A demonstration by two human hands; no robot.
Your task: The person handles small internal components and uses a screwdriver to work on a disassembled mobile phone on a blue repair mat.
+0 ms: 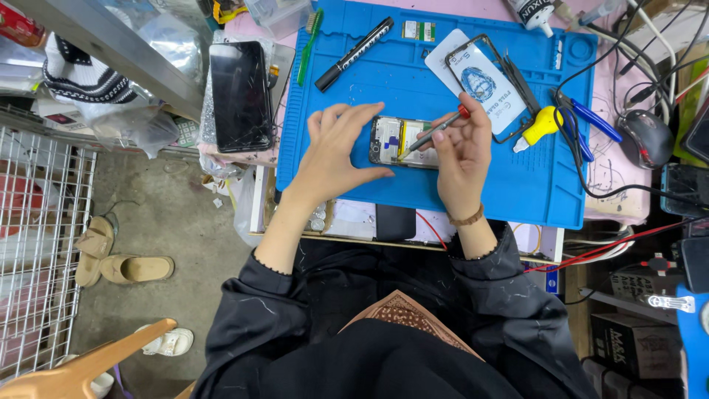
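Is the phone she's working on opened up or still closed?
Opened up: the phone lies on the blue mat with its back off, internal parts exposed under the screwdriver.

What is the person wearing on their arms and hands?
Both arms wear dark, nearly black sleeves flecked with pale lint, pushed up to leave the forearms bare; the cuffs have small scalloped edges. The left hand is bare, with no glove or ring showing. The right hand is bare too, with a thin brown wristband at the wrist.
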